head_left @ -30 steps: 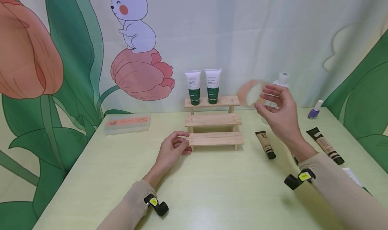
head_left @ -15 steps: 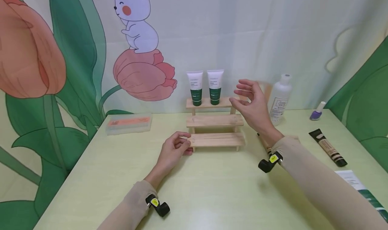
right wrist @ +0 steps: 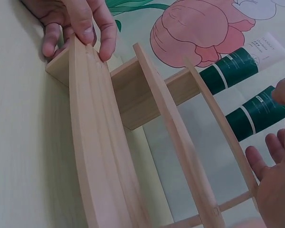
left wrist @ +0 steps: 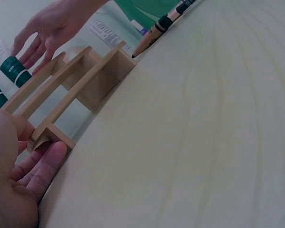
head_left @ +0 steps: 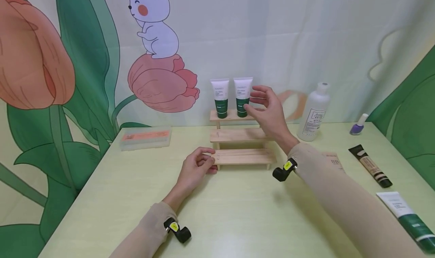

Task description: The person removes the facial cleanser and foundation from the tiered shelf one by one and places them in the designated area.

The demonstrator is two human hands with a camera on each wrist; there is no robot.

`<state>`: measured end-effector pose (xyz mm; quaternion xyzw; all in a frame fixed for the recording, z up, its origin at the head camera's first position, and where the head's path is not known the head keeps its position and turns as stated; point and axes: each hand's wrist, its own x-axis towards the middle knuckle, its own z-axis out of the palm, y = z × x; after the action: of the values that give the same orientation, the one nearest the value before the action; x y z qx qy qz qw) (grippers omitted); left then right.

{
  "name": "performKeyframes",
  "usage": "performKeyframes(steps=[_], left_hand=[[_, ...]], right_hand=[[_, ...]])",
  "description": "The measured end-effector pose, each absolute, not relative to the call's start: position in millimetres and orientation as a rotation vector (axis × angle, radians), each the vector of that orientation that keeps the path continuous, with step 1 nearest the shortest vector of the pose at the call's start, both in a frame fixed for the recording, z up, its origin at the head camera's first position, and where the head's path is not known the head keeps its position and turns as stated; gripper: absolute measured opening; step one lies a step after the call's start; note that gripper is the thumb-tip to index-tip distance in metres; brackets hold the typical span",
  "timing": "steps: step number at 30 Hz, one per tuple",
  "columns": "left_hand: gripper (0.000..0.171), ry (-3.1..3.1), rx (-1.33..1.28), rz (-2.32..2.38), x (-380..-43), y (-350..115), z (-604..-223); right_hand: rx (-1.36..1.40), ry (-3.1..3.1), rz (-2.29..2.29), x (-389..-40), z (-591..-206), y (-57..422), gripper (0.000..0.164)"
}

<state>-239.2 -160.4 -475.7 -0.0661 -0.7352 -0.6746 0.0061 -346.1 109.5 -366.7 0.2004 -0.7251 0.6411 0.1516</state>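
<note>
On the top step of a three-step wooden display stand (head_left: 241, 159) two white-and-green squeeze tubes stand upright on their caps, a left tube (head_left: 221, 98) and a right tube (head_left: 242, 97). My left hand (head_left: 195, 168) grips the left end of the lowest step; in the right wrist view its fingers (right wrist: 107, 35) lie over the plank. Around the right side of the right tube is my right hand (head_left: 270, 112), fingers spread and thumb overlapping the tube's lower part. The right wrist view shows that hand's fingers (right wrist: 275, 147) below the tube; whether they touch it I cannot tell.
Right of the stand are a white bottle (head_left: 313, 114), a purple nail polish bottle (head_left: 358, 124), a black-and-tan tube (head_left: 370, 166), a lying green-and-white tube (head_left: 406, 216) and a partly hidden tan tube (head_left: 333, 160). A flat clear case (head_left: 146, 138) lies at the back left.
My right hand has moved left from in front of the white bottle to the right tube on the top step. My left hand stays at the stand's lowest step.
</note>
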Motion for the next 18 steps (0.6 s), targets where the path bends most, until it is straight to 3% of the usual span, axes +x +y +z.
performKeyframes(steps=[18], left_hand=[[0.023, -2.296, -0.215, -2.107, -239, -160, -475]], right_hand=[[0.561, -2.159, 1.788, -352, -367, 94, 0.054]])
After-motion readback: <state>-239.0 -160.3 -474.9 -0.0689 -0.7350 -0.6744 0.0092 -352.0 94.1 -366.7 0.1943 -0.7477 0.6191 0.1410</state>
